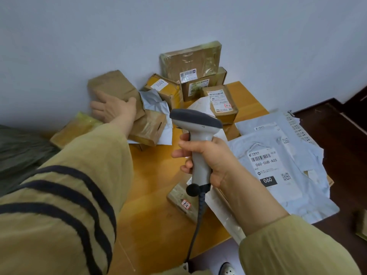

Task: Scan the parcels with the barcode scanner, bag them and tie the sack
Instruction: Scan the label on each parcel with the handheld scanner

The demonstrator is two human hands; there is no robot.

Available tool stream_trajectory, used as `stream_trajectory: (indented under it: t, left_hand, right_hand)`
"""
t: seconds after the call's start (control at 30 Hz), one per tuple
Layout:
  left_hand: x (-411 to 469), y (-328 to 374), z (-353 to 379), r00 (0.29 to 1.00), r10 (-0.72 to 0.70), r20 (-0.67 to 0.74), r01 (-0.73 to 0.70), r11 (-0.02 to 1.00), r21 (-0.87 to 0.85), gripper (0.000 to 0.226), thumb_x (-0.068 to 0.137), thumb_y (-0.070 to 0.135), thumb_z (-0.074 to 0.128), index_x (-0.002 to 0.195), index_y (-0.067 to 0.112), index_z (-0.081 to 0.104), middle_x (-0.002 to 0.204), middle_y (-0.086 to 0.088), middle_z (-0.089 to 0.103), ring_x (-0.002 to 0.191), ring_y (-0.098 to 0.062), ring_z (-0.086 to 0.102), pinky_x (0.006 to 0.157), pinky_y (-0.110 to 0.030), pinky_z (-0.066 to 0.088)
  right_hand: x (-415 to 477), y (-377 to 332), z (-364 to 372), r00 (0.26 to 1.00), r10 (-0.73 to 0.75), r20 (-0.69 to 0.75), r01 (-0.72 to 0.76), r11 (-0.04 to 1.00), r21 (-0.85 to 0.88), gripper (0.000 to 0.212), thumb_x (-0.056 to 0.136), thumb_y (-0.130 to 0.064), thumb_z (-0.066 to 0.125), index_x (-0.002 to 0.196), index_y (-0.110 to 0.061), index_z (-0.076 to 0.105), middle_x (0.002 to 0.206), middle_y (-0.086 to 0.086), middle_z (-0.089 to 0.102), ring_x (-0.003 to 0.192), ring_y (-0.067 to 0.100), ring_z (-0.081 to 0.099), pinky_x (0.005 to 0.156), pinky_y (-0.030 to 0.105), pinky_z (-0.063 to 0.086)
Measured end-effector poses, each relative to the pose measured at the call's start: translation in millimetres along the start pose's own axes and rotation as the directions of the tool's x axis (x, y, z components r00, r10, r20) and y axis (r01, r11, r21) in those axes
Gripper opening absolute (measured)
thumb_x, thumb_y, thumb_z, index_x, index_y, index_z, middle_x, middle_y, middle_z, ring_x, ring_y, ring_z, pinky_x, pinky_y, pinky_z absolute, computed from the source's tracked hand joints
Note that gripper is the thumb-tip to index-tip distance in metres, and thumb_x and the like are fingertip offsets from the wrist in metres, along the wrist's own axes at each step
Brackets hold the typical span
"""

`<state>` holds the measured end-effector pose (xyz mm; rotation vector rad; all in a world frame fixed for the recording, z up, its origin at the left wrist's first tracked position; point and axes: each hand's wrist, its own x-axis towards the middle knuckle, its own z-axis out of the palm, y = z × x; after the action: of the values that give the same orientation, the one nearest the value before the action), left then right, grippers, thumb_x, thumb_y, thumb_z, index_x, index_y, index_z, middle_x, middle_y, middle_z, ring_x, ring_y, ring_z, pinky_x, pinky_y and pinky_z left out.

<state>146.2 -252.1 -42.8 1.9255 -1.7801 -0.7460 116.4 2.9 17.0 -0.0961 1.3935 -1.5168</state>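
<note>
The brown parcel [117,86] is held only at its near end between the left hand's [114,110] spread fingers and thumb, so it may be dropped onto the boxes [151,126] beside the thumb, while the scanner [195,118] is clamped in the right hand's [215,161] curled fingers.

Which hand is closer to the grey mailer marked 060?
Right. The right hand, gripping the scanner, is beside the mailer; the left hand grips a brown parcel by the wall.

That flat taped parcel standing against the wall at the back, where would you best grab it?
Probably by its free top edge, pinched from above: the flat taped parcel stands upright against the wall, and smaller boxes crowd its lower half.
</note>
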Motion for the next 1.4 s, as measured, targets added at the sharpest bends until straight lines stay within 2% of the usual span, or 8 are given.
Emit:
stream_trajectory:
  t: [0.17,0.5,0.8,1.0,1.1,1.2,1.3,1.4]
  left_hand:
    - [-7,4,-5,0.978,0.14,0.153,-0.16,0.979,0.126,0.102,0.072,0.07,0.058,0.147,0.043,-0.004,0.154,-0.021,-0.02,0.142,-0.041,-0.015,0.113,-0.059,0.002]
    - [4,28,17,0.989,0.058,0.139,-0.086,0.974,0.21,0.115,0.073,0.074,0.055,0.151,0.014,-0.004,0.154,-0.024,-0.016,0.143,-0.039,-0.012,0.112,-0.058,0.007]
    - [8,23,-2,0.997,0.006,0.08,-0.011,0.998,0.058,0.095,0.075,0.064,0.053,0.148,0.013,0.019,0.155,-0.02,0.007,0.143,-0.035,0.004,0.108,-0.053,0.016]
    - [-34,8,-37,0.984,0.106,0.142,-0.044,0.923,-0.382,0.08,0.073,0.063,0.05,0.143,0.027,0.032,0.148,-0.01,0.032,0.135,-0.032,0.028,0.11,-0.051,0.026]
    - [-66,-15,-55,0.927,0.082,0.366,0.201,0.716,-0.669,0.078,0.053,0.066,0.06,0.122,0.03,0.056,0.124,-0.008,0.06,0.11,-0.031,0.057,0.09,-0.052,0.049]
    - [-114,-30,-77,0.786,0.106,0.61,0.47,0.539,-0.699,0.053,0.069,0.055,0.056,0.109,0.022,0.066,0.103,-0.008,0.072,0.094,-0.027,0.066,0.072,-0.039,0.055]
    - [-153,-46,-83,0.681,0.125,0.721,0.565,0.536,-0.627,0.036,0.083,0.049,0.047,0.092,0.022,0.07,0.085,-0.005,0.074,0.088,-0.025,0.065,0.063,-0.031,0.051]
    - [-176,-58,-89,0.708,0.096,0.7,0.54,0.565,-0.623,0.026,0.086,0.04,0.049,0.091,0.02,0.066,0.097,-0.006,0.068,0.093,-0.023,0.058,0.074,-0.035,0.048]
  right_hand:
    - [-7,0,5,1.0,-0.001,0.003,0.001,0.999,-0.034,0.033,0.082,-0.006,0.069,0.113,-0.001,0.057,0.076,0.019,0.069,0.04,0.016,0.049,0.051,0.028,0.052]
    - [11,-10,11,1.0,-0.016,-0.014,0.015,0.998,-0.064,0.033,0.083,-0.007,0.069,0.113,-0.003,0.056,0.076,0.018,0.068,0.039,0.014,0.049,0.051,0.027,0.05]
    - [19,-8,10,0.999,-0.024,-0.03,0.022,0.998,-0.059,0.031,0.083,-0.008,0.07,0.112,-0.004,0.057,0.077,0.018,0.069,0.04,0.014,0.05,0.054,0.029,0.051]
    - [14,-9,5,0.991,-0.108,-0.074,0.11,0.994,0.028,0.022,0.082,-0.007,0.071,0.101,-0.006,0.061,0.076,0.018,0.07,0.051,0.021,0.061,0.065,0.036,0.056]
    - [10,-4,-1,0.98,-0.162,-0.116,0.172,0.982,0.081,0.023,0.08,-0.012,0.073,0.101,-0.008,0.064,0.087,0.017,0.072,0.076,0.028,0.069,0.075,0.04,0.057]
    - [-3,2,-6,0.978,-0.162,-0.132,0.174,0.981,0.091,0.041,0.077,-0.02,0.077,0.115,-0.012,0.063,0.105,0.014,0.071,0.098,0.03,0.067,0.074,0.039,0.055]
    - [-21,13,-10,0.976,-0.197,-0.096,0.203,0.977,0.066,0.045,0.075,-0.02,0.078,0.117,-0.015,0.063,0.113,0.012,0.069,0.105,0.027,0.064,0.075,0.04,0.052]
    - [-40,20,-13,0.965,-0.257,-0.054,0.259,0.965,0.036,0.035,0.076,-0.016,0.076,0.11,-0.014,0.066,0.102,0.006,0.071,0.098,0.021,0.064,0.07,0.032,0.051]
